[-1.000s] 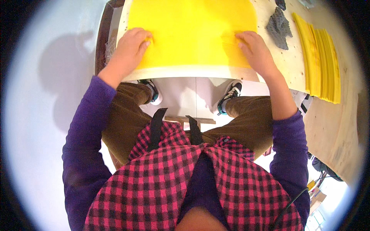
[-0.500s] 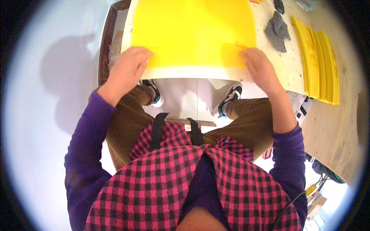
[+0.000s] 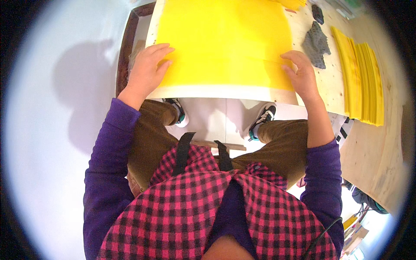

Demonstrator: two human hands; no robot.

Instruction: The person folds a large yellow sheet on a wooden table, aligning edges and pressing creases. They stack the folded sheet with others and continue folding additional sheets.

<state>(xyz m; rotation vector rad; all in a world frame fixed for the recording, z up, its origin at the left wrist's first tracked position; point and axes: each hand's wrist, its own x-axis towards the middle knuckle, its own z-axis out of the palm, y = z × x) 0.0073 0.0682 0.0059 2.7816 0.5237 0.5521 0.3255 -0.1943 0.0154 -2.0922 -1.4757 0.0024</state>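
Yellow sheet (image 3: 225, 43): is lying flat, upper centre of frame; is looking light, soft, easily creased; side edges are offering the likeliest hold. Left hand (image 3: 149, 69), right hand (image 3: 302, 76): are flanking it, thumbs parted from fingers, apparently gripping nothing; contact unclear.

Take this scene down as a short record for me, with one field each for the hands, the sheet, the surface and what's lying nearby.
Left hand: at the left edge of the yellow sheet, thumb and fingers apart
Right hand: at its right edge, thumb and fingers apart
Yellow sheet: spread flat between the hands
Surface: pale wooden worktop
Nearby: crumpled grey cloth, right of the sheet; layered yellow stack, farther right
Contact: cannot tell whether fingers press the sheet
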